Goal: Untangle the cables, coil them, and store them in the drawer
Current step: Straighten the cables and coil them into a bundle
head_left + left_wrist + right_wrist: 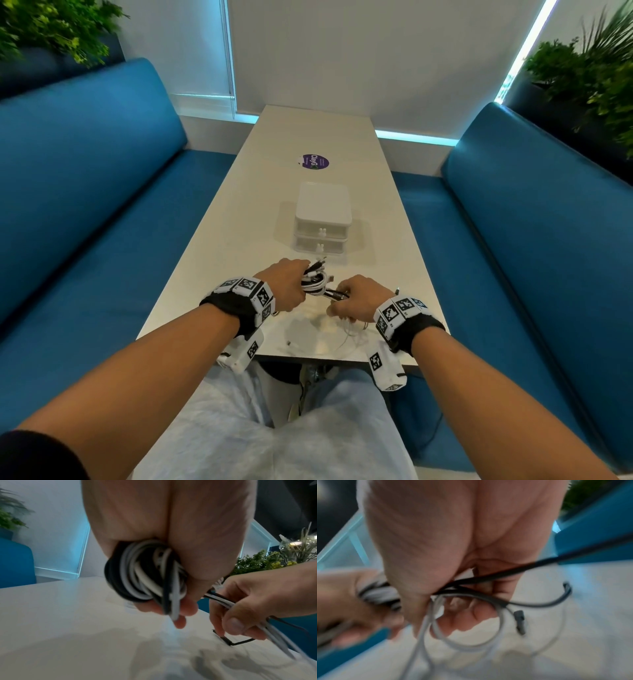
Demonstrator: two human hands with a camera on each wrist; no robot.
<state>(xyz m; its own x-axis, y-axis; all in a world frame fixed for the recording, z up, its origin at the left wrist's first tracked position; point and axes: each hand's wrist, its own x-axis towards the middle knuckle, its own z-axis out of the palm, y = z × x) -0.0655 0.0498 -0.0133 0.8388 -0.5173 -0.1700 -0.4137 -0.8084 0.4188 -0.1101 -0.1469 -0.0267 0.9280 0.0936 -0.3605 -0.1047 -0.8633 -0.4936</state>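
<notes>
2 hands work just above the table (239, 219). Left hand (286, 284) clenches the black-and-white cable coil (142, 572), anchoring it; right hand (359, 298) pinches the loose strands (221, 600), likely feeding slack. Drawer unit (322, 219) sits beyond, both drawers closed.

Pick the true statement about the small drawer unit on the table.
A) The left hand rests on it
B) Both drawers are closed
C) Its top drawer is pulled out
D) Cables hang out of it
B: both fronts of the drawer unit sit flush, and the left hand grips the cable bundle in front of it.
</notes>
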